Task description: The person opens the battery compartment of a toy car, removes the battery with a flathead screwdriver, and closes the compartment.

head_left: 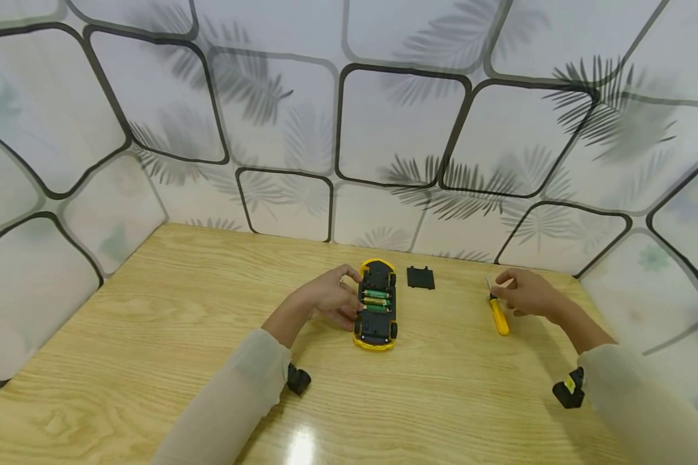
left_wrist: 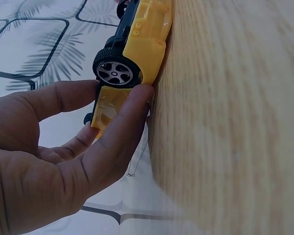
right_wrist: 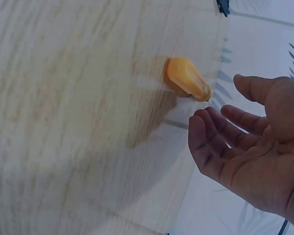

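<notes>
A yellow toy car (head_left: 378,278) lies upside down on the table, its black underside facing up. Several green batteries (head_left: 376,301) sit side by side in its uncovered compartment. My left hand (head_left: 331,294) holds the car by its left side; in the left wrist view the fingers sit around a wheel (left_wrist: 114,73) and the yellow body. At the right, a screwdriver (head_left: 499,316) with a yellow handle rests on the table. My right hand (head_left: 526,294) hovers beside it, fingers loosely bent, with a gap between hand and handle in the right wrist view.
A black battery cover (head_left: 421,278) lies flat just right of the car. Behind the wooden table (head_left: 180,323) stands a patterned wall (head_left: 401,129), which also closes in the left and right sides. Each wrist carries a small black camera (head_left: 298,379).
</notes>
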Motion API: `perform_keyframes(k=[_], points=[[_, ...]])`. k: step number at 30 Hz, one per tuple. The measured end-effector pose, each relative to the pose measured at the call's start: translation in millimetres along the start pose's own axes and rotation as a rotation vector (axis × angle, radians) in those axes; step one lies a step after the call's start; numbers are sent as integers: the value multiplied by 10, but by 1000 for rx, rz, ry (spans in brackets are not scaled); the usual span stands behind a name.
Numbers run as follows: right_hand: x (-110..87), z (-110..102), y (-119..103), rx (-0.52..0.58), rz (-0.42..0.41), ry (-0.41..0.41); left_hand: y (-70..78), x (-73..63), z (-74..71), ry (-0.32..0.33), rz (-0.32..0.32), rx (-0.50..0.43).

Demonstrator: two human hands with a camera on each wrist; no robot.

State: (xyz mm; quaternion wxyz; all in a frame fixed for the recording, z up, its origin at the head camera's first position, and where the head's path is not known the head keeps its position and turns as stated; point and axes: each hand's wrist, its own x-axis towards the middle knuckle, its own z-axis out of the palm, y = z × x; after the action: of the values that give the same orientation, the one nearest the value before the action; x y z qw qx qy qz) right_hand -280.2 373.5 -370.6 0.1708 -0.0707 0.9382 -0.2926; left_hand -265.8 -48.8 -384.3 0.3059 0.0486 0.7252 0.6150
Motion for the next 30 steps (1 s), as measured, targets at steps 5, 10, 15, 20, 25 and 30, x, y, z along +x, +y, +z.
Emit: perform_keyframes(k=[5,10,15,20,25,30], points=[[-54,86,-6,54,17,-19,-3,12,-1,3,0,4],[-28,178,8,115,44,3,1,6,1,9,-7,-2],[-4,237,31,75,47,30,-9,14,1,3,-6,-3],[-9,259,-14,58,22,44,-17,24,-5,3,-2,-5],[16,282,-31,2,-6,77,-21,28,-4,1,-3,-4],[5,282,-60,-77,-50,103,-14,27,-4,2,-7,-8]])
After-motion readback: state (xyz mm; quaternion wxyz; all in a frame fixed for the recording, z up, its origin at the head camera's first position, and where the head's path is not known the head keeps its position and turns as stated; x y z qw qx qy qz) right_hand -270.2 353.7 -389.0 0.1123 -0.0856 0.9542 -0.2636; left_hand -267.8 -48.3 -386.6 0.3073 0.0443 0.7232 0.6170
